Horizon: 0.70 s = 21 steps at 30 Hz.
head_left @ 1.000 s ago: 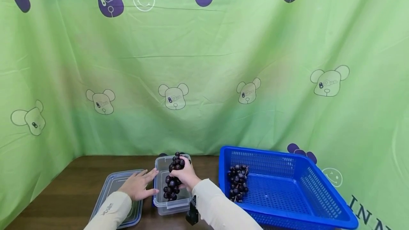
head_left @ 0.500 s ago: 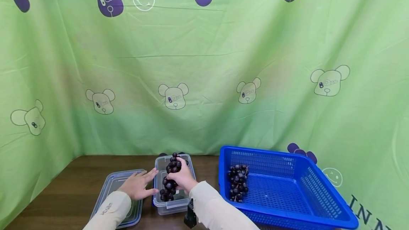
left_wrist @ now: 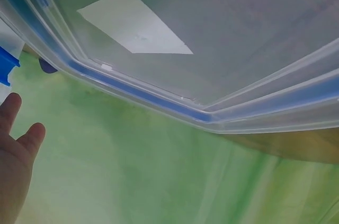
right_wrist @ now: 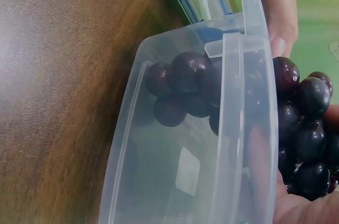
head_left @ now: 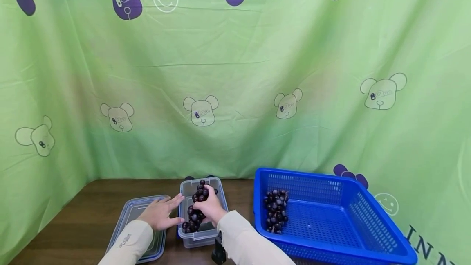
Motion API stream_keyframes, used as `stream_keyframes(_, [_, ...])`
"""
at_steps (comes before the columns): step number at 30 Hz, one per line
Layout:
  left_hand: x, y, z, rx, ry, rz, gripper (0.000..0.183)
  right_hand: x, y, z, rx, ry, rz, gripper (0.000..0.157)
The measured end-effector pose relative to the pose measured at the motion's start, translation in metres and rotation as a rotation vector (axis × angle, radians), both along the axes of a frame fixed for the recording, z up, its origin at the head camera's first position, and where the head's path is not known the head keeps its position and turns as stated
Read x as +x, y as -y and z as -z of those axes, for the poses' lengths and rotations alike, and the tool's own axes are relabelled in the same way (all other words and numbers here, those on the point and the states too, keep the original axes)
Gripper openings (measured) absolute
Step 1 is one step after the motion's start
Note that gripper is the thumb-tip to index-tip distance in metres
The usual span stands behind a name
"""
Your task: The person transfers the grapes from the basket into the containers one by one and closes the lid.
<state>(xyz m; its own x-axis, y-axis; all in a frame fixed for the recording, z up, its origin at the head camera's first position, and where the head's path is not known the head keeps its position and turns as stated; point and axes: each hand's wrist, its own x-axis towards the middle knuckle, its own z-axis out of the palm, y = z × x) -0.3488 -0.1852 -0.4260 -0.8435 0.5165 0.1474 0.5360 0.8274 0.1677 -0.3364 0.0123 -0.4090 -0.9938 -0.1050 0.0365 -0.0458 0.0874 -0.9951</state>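
Observation:
A bunch of dark grapes lies partly inside a clear plastic container in the head view. My right hand holds the bunch from the right side, thumb and fingers about its middle. Through the container's wall, the right wrist view shows grapes low inside, while other grapes stand above the rim. My left hand is spread at the container's left rim, fingers straight; whether they touch it is unclear. Below that hand lies a clear lid with a blue seal.
To the right, a large blue perforated basket holds another bunch of grapes along its left wall. Brown wooden tabletop runs under everything. A green printed cloth hangs behind and at both sides.
My right hand has shifted a little left with the grapes, and the bunch now sits more along the container's left side. My left hand has hardly moved.

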Motion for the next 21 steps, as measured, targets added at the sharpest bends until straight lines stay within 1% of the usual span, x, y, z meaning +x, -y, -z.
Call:
stream_keyframes(4, [-0.0012,0.0003,0.0013,0.000,0.001,-0.011,0.073,-0.0019,0.0003,-0.0008,0.012,0.009,0.002,0.076])
stream_keyframes(11, [-0.0019,-0.0010,0.0002,0.001,0.015,-0.023,0.074,-0.0052,0.0005,0.0009,0.064,-0.028,0.061,0.078])
stream_keyframes(16, [-0.0018,-0.0002,-0.0006,-0.004,0.012,-0.018,0.075,-0.0053,0.0007,0.0048,0.087,-0.008,0.055,0.071])
stream_keyframes(21, [-0.0029,0.0003,0.0009,-0.005,0.012,-0.024,0.074,-0.0025,0.0024,0.0061,0.107,-0.022,0.043,0.062])
